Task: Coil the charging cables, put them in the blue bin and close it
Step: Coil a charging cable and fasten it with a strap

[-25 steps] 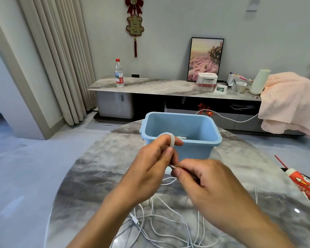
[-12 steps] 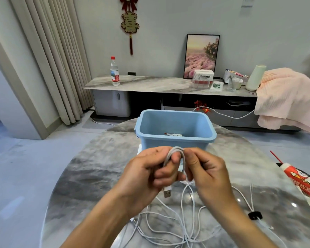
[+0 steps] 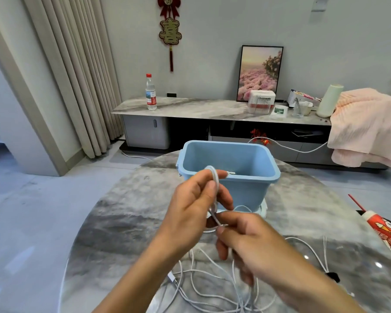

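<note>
An open blue bin (image 3: 244, 188) stands on the round marble table (image 3: 127, 222), with a cable plug lying inside it. My left hand (image 3: 190, 208) holds a small coil of white cable (image 3: 215, 184) just in front of the bin's near rim. Below it, my right hand (image 3: 253, 242) pinches the same cable's free strand. More white cables (image 3: 201, 281) lie tangled on the table beneath my hands. No lid is visible.
A red and white tube (image 3: 386, 231) lies at the table's right edge. A small black clip (image 3: 333, 276) sits on a cable at the right. Behind the table stand a low marble cabinet (image 3: 190, 107) with a water bottle (image 3: 151, 93), and a pink blanket (image 3: 368, 125).
My left hand has lifted the coil up toward the bin's rim. My right hand has dropped away from it and now pinches the strand lower down.
</note>
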Available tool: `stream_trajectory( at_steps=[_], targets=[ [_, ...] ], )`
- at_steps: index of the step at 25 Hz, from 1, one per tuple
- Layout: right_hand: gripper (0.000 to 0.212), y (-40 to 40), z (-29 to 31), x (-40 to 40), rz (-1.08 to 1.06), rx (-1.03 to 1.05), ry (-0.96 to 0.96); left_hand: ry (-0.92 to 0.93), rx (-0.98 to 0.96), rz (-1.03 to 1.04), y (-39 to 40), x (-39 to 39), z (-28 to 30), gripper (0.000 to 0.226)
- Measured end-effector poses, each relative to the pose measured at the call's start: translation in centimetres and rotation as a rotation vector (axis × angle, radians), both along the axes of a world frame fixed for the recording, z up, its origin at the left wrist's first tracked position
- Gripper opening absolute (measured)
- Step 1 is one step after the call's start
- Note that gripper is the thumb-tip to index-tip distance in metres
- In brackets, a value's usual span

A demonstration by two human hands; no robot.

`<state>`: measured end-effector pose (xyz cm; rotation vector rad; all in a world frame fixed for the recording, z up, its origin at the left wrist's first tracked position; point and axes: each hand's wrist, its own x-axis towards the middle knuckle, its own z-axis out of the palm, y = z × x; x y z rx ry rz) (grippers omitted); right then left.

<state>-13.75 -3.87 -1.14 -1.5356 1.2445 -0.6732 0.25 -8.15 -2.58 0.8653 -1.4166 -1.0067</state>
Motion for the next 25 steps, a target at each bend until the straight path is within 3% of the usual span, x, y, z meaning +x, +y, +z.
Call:
stream_trajectory(
  at_steps=[3, 6, 8, 10, 13, 15, 17, 21, 23, 25],
  targets=[
    [0.035, 0.0, 1.9, -1.2, -0.006, -0.311, 0.280, -0.058, 0.021, -0.057, 0.5, -0.6, 0.4, 0.024],
    [0.023, 0.1, 1.9, -1.1, -0.061, -0.567, 0.467, -0.185, 0.015, -0.064, 0.8, -1.2, -0.2, 0.032],
    [0.008, 0.1, 2.0, -1.2, -0.113, -0.682, 0.522, -0.241, 0.022, -0.095, 0.9, -1.4, -0.3, 0.036],
    [0.018, -0.3, 2.3, -2.2, -0.165, -0.752, 0.526, -0.262, 0.035, -0.165, 1.0, -1.4, -0.2, 0.038],
    [0.036, -1.2, 3.1, -3.8, 0.054, -0.808, 0.492, -0.326, 0.066, -0.210, 1.3, -1.5, 0.1, 0.046],
    [0.040, -2.1, 3.5, -4.9, 0.164, -0.743, 0.351, -0.223, 0.198, -0.295, 1.6, -1.3, 0.6, 0.042],
    [0.039, -3.2, 3.5, -6.0, 0.165, -0.566, 0.086, -0.095, 0.294, -0.392, 1.9, -1.0, 1.4, 0.036],
    [0.032, -4.6, 0.8, -6.4, -0.081, -0.345, -0.353, 0.349, 0.382, -0.592, 2.5, 0.0, 2.8, 0.031],
    [0.021, -4.2, -1.2, -4.7, -0.194, -0.308, -0.399, 0.663, 0.415, -0.573, 2.2, 0.3, 3.0, 0.029],
    [0.012, -3.0, -2.4, -2.3, -0.161, -0.290, -0.317, 0.886, 0.391, -0.399, 1.4, 0.7, 2.9, 0.024]
  ],
)
